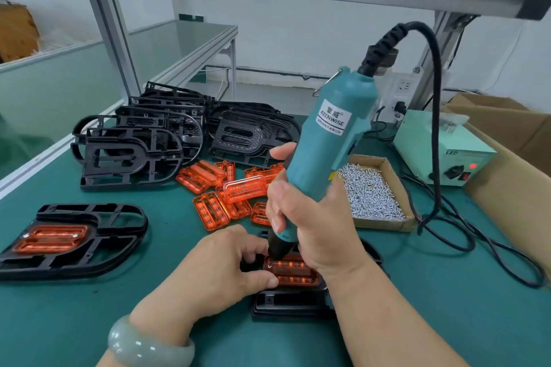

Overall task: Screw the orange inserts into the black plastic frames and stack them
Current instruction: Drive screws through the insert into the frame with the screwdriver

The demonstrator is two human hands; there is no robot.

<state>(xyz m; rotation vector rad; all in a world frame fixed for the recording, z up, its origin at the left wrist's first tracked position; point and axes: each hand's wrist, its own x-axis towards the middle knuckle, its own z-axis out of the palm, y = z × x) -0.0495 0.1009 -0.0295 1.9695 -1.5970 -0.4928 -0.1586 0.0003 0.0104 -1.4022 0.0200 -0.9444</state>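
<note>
- closest in, a pale green bangle (149,345) on the left wrist, low over the green table mat (89,322)
- left hand (220,265) clamps down on the black frame (286,304) lying flat on the mat, fingers curled at its edge, thumb pressed onto the left end of the orange insert (295,274) seated in it
- right hand (307,217) is wrapped tight round the teal electric screwdriver (328,134), fingers closed on the lower barrel, thumb up along the side
- the driver's black nose is down at the insert's upper left corner, right by a screw head; the bit itself is hidden
- out left, a finished frame (119,235) lies flat on the mat, well apart from the hands, with an orange piece (50,238) in it and two screw heads showing
- mid table, loose orange inserts (235,188) in a jumbled heap
- just right of them, an open cardboard tray (387,225) full of silver screws (366,191)
- behind, a pile of black frames (134,152), overlapping one another
- far right, a pale green power unit (432,140) with a red light on, the driver's black cable looping down towards it, and a big cardboard box (507,182) beside it
</note>
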